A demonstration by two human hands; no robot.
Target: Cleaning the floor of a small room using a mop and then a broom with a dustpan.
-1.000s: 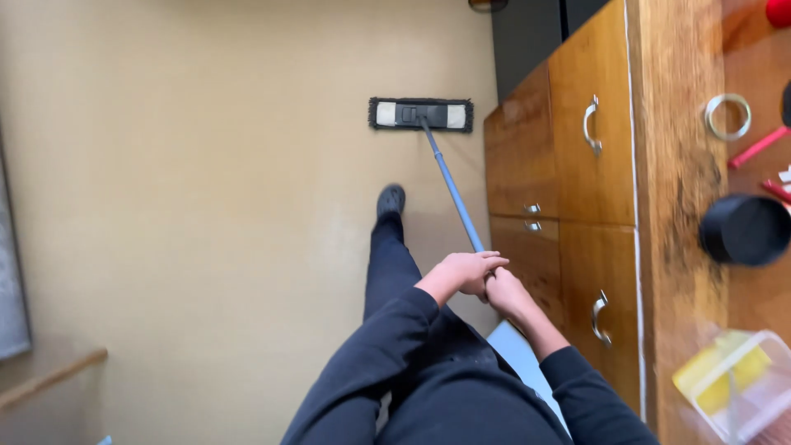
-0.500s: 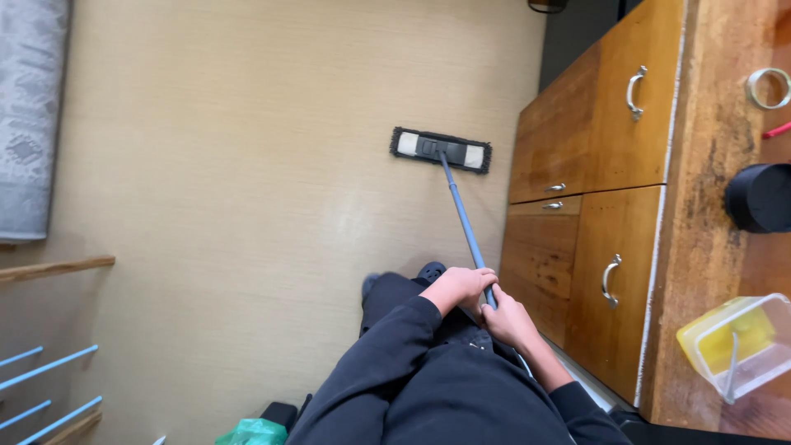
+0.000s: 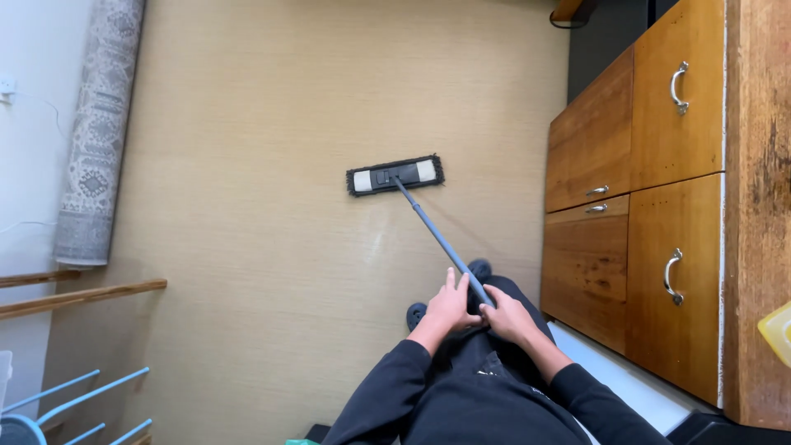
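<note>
Holding a flat mop [image 3: 395, 175] by its grey-blue handle [image 3: 437, 235], both hands low centre of the frame. We see the mop head flat on the tan floor [image 3: 247, 206], centre frame, well apart from the hands and up-left of them. Its long axis runs roughly left-right across the frame, slightly tilted; the handle runs diagonally from the head down-right to the grip.

Our right hand [image 3: 507, 317] is wrapped shut round the handle's upper end. Our left hand [image 3: 449, 305] sits just beside it on the handle's left, fingers stretched out along the shaft, more resting than clamping; full wrap not visible, so can't tell how firm. The left hand is marginally nearer the mop head.

Dark shoes [image 3: 478, 270] peek out just past the hands, either side of the handle line.

Outward: wooden cabinet [image 3: 634, 214] with metal pull handles fills the right side, near the handle's right. Rolled patterned rug [image 3: 95, 140] lies along the wall, upper left. Wooden rails and a light-blue wire rack [image 3: 74, 400] at lower left.
</note>
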